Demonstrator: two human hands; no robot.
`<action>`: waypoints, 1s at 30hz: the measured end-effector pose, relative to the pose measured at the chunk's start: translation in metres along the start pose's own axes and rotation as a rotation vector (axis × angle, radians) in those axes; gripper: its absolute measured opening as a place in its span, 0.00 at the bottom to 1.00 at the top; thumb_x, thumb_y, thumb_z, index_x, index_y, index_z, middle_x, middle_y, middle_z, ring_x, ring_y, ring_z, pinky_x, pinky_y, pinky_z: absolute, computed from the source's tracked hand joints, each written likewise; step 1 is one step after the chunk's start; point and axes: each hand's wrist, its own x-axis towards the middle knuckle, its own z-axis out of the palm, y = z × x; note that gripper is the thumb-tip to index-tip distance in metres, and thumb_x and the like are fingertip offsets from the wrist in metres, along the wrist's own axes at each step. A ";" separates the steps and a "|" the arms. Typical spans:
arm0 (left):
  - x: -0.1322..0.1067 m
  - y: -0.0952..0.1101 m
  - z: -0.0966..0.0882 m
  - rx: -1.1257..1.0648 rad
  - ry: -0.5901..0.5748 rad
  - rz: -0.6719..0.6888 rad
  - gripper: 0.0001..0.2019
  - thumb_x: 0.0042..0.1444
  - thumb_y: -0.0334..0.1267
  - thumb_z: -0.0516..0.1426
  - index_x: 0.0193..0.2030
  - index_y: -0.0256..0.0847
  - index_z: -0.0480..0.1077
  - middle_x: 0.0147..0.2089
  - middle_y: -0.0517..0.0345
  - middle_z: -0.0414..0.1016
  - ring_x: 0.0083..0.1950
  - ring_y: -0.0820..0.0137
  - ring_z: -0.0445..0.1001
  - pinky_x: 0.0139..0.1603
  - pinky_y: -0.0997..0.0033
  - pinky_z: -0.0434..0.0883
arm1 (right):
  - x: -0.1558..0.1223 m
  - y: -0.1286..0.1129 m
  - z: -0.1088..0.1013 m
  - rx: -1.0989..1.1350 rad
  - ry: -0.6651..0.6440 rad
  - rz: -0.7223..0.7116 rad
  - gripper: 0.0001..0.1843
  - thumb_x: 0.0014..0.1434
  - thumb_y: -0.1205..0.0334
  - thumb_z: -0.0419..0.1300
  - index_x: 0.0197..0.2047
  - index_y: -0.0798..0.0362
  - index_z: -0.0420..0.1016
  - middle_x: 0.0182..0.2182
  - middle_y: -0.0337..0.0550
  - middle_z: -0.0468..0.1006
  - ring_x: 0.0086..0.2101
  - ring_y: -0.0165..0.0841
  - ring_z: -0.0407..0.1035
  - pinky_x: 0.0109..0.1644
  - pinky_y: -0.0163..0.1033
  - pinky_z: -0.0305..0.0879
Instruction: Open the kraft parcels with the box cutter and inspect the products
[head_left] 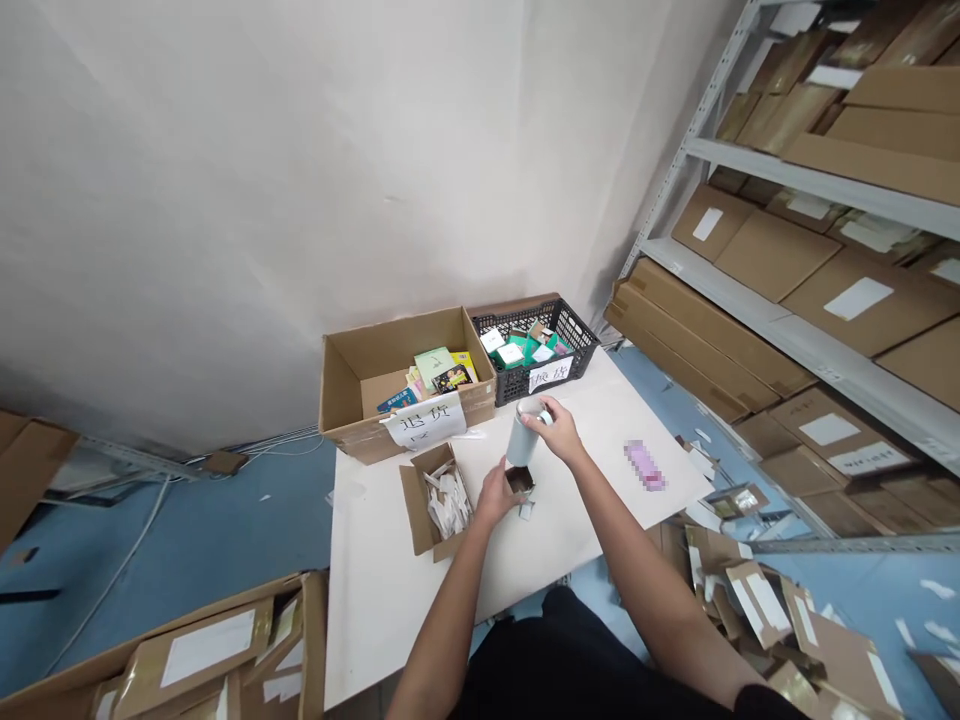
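My right hand is closed around the top of a pale grey cylinder, which may be a bottle; it stands tilted over the table. Just below, my left hand grips a small open container with a dark brown inside. The cylinder's lower end is at its opening; I cannot tell whether it is partly inside. A small pale piece shows under the container. Beside my left hand stands an open small carton filled with white paper strips.
At the white table's back are a large carton with colourful packs and a black crate of green-and-white boxes. A blurred pink item lies right. Shelves of cartons stand right; a box of flattened cardboard is lower left.
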 end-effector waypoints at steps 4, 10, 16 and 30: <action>-0.007 0.028 -0.053 -0.210 0.164 0.013 0.45 0.53 0.34 0.64 0.78 0.46 0.53 0.72 0.42 0.66 0.71 0.54 0.68 0.68 0.49 0.69 | 0.009 -0.006 0.001 0.036 -0.021 0.034 0.23 0.54 0.44 0.71 0.45 0.52 0.78 0.39 0.41 0.81 0.41 0.37 0.73 0.48 0.41 0.72; 0.003 0.131 -0.110 -0.251 0.371 0.253 0.48 0.50 0.41 0.71 0.76 0.52 0.57 0.70 0.48 0.66 0.67 0.57 0.70 0.64 0.56 0.73 | 0.011 -0.019 0.020 0.073 -0.113 -0.002 0.28 0.54 0.45 0.73 0.51 0.53 0.78 0.44 0.44 0.82 0.43 0.38 0.74 0.53 0.43 0.72; 0.011 0.187 -0.138 -0.294 0.496 0.250 0.49 0.48 0.42 0.72 0.76 0.45 0.59 0.67 0.46 0.72 0.64 0.55 0.74 0.64 0.55 0.73 | 0.015 -0.035 0.002 0.276 -0.415 -0.031 0.39 0.56 0.45 0.72 0.68 0.45 0.69 0.61 0.48 0.76 0.60 0.43 0.70 0.64 0.49 0.67; 0.034 0.249 -0.170 -0.723 0.398 0.186 0.71 0.40 0.43 0.78 0.82 0.50 0.36 0.69 0.44 0.71 0.63 0.56 0.75 0.66 0.54 0.72 | 0.012 -0.039 -0.015 0.380 -0.483 0.014 0.75 0.44 0.50 0.81 0.81 0.42 0.36 0.57 0.51 0.78 0.51 0.44 0.76 0.53 0.49 0.76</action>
